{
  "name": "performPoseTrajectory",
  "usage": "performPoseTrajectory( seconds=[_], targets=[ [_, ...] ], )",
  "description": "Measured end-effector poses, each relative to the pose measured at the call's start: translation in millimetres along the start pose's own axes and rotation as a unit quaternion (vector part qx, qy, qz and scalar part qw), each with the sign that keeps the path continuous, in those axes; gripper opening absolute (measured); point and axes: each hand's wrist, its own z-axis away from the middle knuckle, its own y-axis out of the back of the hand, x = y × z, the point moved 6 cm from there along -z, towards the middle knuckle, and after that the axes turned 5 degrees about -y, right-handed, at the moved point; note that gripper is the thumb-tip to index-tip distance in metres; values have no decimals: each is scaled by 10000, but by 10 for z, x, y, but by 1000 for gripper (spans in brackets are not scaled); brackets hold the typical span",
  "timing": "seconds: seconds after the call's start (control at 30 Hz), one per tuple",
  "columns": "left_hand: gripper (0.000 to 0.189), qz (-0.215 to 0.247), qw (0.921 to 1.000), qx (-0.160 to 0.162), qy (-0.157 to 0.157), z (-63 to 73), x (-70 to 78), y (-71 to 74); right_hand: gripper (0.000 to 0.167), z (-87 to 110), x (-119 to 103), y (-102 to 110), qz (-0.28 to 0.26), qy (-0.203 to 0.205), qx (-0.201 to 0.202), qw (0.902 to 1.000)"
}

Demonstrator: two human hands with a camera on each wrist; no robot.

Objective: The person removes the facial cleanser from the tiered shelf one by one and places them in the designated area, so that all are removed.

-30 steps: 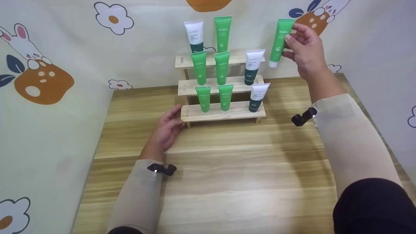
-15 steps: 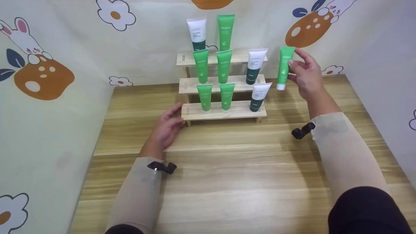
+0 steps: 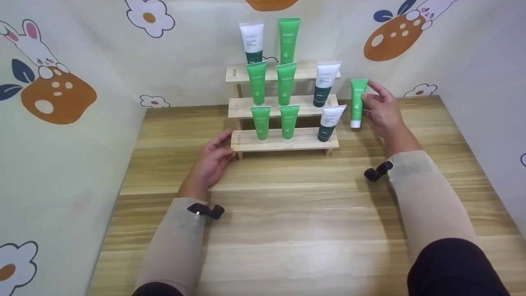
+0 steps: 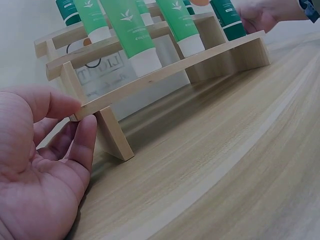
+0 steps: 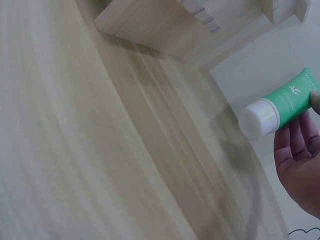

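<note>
My right hand (image 3: 382,113) pinches a green squeeze tube (image 3: 356,102) just right of the stepped wooden display stand (image 3: 283,142). The tube hangs upright, its white cap (image 5: 258,119) downward and off the table. With thumb and fingers, my left hand (image 4: 45,150) grips the left end of the stand's lowest shelf. On that shelf stand two green tubes (image 3: 261,122) and a white and dark-green tube (image 3: 330,122). The middle shelf carries two green tubes (image 3: 286,84) and a white and dark-green tube (image 3: 326,84). A white and dark-green tube (image 3: 252,41) and a green tube (image 3: 289,39) top the stand.
The stand sits toward the back of a wood-grain table (image 3: 287,213). Behind it hangs a pale backdrop (image 3: 197,53) printed with rabbits and flowers, which also covers the left side. A pale wall (image 3: 485,74) borders the right.
My right hand has come down and slightly toward me with the green tube, from beside the top shelf to beside the middle and lower shelves. The left hand has kept its grip on the stand.
</note>
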Motion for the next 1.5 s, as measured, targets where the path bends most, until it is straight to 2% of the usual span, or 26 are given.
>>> performPoseTrajectory(
  seconds=[0.23, 0.43, 0.6, 0.83, 1.17, 1.5],
  targets=[
    [70, 30, 10000, 0, 15, 0, 10, -8, 59, -17, 125, 10, 93, -403, 23, 9991],
    [71, 24, 10000, -5, 21, -13, 3, 3, 58, -121, 214, 47, 393, -526, 146, 9977],
    [70, 0, 10000, 33, 23, -15, -5, 21, 63, -221, 279, 63, 966, -704, 470, 9917],
    [70, -22, 10000, 26, 38, 2, 1, 5, 67, -285, 325, 61, 1969, -664, 750, 9753],
    [70, -76, 9999, 13, 71, 2, -1, 13, 63, -278, 326, 26, 2233, -828, 828, 9677],
    [71, -103, 9999, 4, 63, -10, -2, 1, 63, -210, 314, 58, 2157, -1063, 827, 9671]
  ],
)
